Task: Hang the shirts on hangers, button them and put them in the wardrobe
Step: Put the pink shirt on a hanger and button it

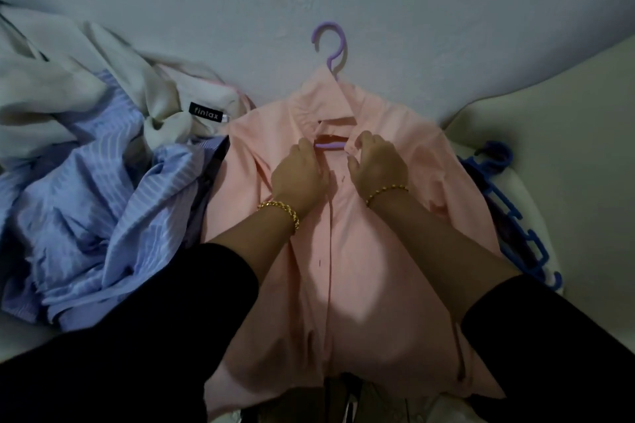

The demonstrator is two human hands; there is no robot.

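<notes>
The pink button-up shirt (360, 268) lies flat, front up, on a pale grey surface (446, 27), right in front of the person. The step in hand looks like doing up the top button. To do it well, bring the two front edges close so that the button sits right over its hole. Push the button through with one thumb while the other hand holds the cloth tight. Keep the collar straight, then work down one button at a time. I cannot tell if any button lower down is done.

Both arms, in black sleeves, reach forward and meet near the collar. Each wrist has a gold chain bracelet. The left hand (300, 172) has its fingers curled on the left front edge. The right hand (376, 165) pinches the right edge just under the collar. The hands are close but not touching.

Between them shows the bar of the lilac plastic hanger (330, 45), and its hook pokes out past the collar. To the left lies a blue striped shirt (103, 209), with a cream shirt (68, 79) behind it. To the right is a stack of blue plastic hangers (508, 216).
</notes>
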